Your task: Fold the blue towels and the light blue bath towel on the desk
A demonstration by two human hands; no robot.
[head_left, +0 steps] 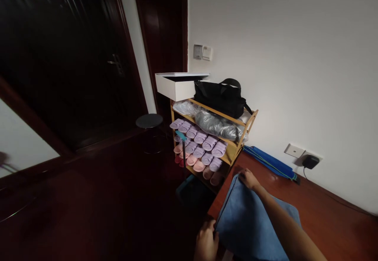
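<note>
A blue cloth (247,217), which looks like denim or a towel, lies spread over a reddish-brown wooden tabletop (321,209). At the cloth's near left corner my left hand (206,240) is closed, pinching its edge. My right hand (249,178) grips the far corner, with the forearm stretched across the fabric. Between the two hands the cloth's left edge runs straight, close to the table's edge. Part of the cloth is hidden beneath my right forearm.
Beyond the table stands a wooden shoe rack (233,156) with several slippers (201,137), a black bag (220,97) and a white box (174,86) on it. A blue folded umbrella-like item (268,162) lies by the wall near a plugged-in adapter (310,161). A round stool (149,120) stands left.
</note>
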